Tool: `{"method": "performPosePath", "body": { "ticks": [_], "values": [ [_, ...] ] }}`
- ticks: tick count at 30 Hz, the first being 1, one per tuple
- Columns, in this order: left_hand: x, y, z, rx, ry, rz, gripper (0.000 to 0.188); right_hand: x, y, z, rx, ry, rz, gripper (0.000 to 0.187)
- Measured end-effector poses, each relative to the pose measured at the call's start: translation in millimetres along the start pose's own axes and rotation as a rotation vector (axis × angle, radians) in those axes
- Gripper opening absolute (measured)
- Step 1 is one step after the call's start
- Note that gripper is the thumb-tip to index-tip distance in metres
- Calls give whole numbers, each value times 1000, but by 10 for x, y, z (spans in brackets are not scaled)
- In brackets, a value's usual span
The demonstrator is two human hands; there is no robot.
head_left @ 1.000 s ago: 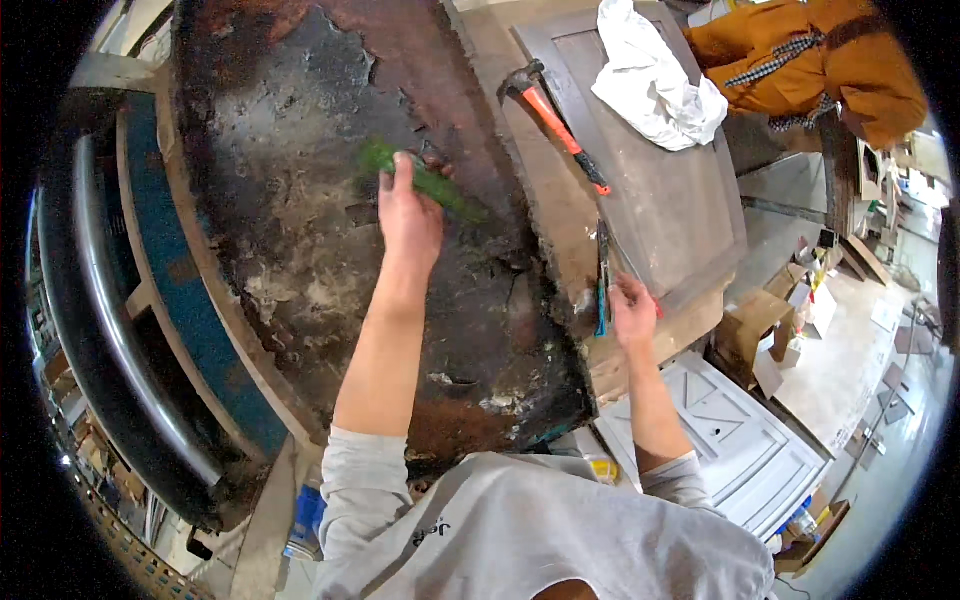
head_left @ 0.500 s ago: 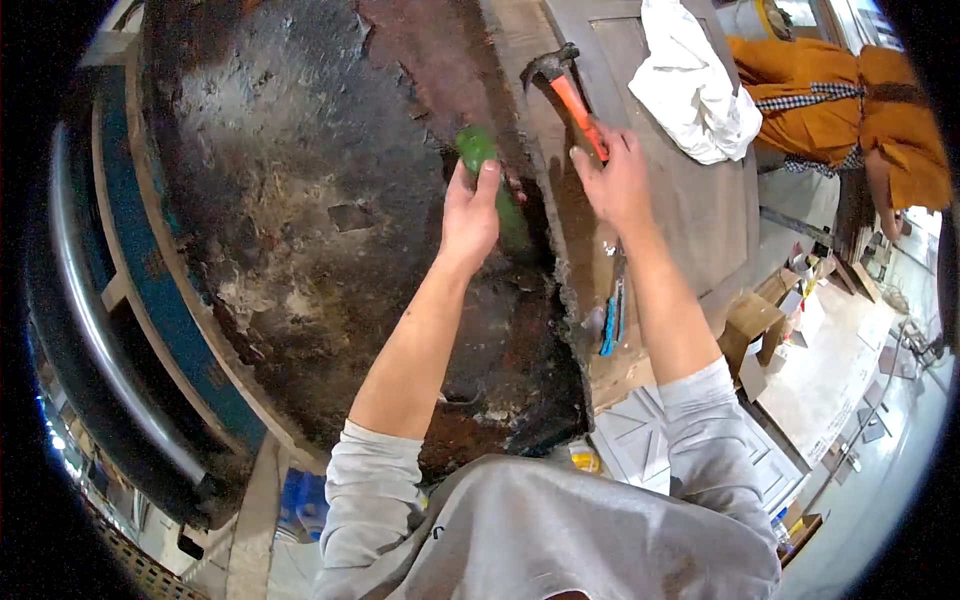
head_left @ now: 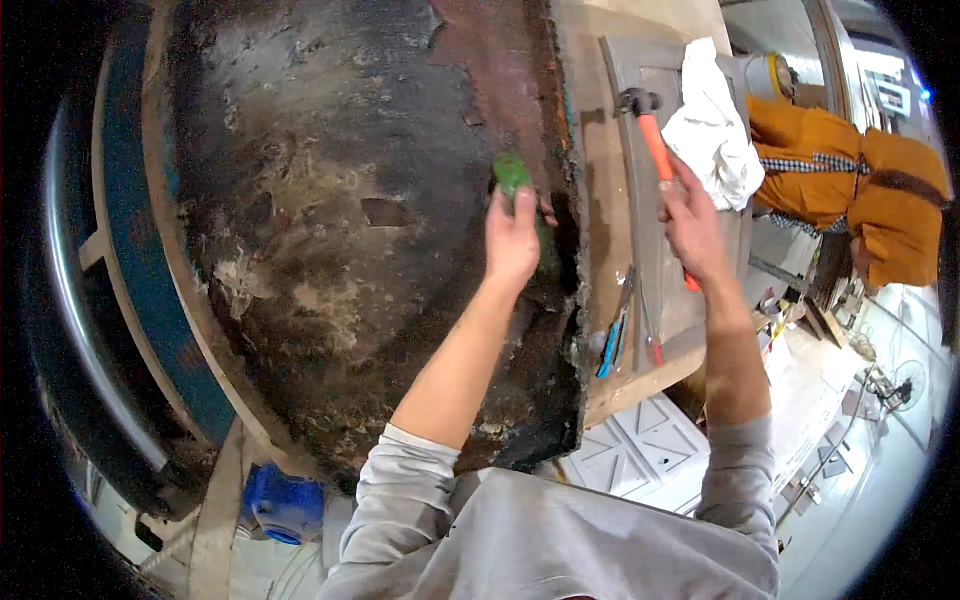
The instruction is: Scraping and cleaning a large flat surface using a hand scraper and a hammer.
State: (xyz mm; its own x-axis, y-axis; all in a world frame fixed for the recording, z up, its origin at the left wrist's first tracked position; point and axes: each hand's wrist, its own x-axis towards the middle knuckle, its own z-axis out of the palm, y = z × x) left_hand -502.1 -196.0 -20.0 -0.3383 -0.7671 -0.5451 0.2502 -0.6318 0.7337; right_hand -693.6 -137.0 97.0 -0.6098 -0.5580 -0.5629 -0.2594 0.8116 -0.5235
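Note:
My left hand (head_left: 513,240) is closed around a rounded green object (head_left: 511,173), possibly a tool grip. Most of it is hidden by my fingers, so its kind is unclear. It is over the dark, worn slab (head_left: 350,290), near the slab's right edge. To the right, my right hand (head_left: 692,228) grips a claw hammer (head_left: 653,140) by its orange handle. The dark hammer head points away from me, and the handle's end shows below my palm. Beneath the hammer lies a grey-brown panel (head_left: 640,235).
A white cloth (head_left: 710,130) lies beyond the hammer. Blue-handled pliers (head_left: 610,348) and a red-handled screwdriver (head_left: 653,345) rest nearer me. A metal roller (head_left: 85,300) runs along the left, with a blue container (head_left: 285,503) below. Someone in orange-brown clothing (head_left: 810,160) is at right.
My right hand has moved right with the hammer, its grip now farther up the handle. My left hand still holds the green object. The view has shifted, uncovering the red-handled screwdriver.

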Motion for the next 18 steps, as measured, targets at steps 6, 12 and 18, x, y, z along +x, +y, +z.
{"method": "performPosePath", "body": {
  "ticks": [6, 12, 18],
  "values": [
    [43, 145, -60, 94, -171, -18, 20, -468, -1108, -165, -113, -175, -27, 54],
    [59, 271, -28, 319, -249, -94, 20, -394, -1230, -271, -550, -301, -275, 48],
    [125, 83, -234, 97, -313, -152, 23, -408, -2096, 86, -303, -35, -198, 45]
  ]
}}
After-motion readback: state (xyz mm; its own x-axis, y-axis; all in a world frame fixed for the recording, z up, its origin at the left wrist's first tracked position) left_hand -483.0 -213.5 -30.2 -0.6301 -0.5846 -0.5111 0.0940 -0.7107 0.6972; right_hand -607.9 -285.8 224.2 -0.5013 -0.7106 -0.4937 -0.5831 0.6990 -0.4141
